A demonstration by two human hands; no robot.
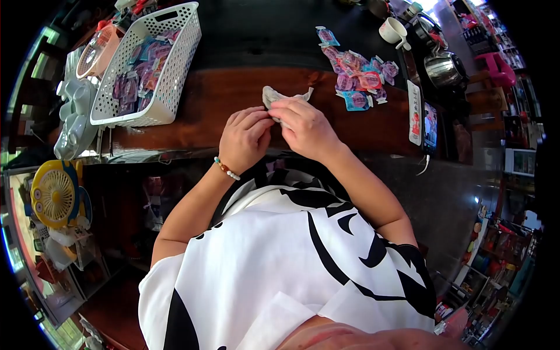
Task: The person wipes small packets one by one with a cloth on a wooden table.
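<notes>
while packets (354,80) lie to the right, both hands (242,139) (308,127) pinch a pale cloth (270,96).

The pale cloth (273,95) in the grip looks soft and crinkly, the wood table (210,99) under it is smooth and shiny, the basket (167,100) left of it is smooth plastic, and the packets (353,63) right of it are shiny plastic

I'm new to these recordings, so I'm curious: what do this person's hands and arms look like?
The left hand and right hand wear no gloves. A bracelet of white, brown and turquoise beads circles the left wrist. The short sleeves are white and black.
</notes>
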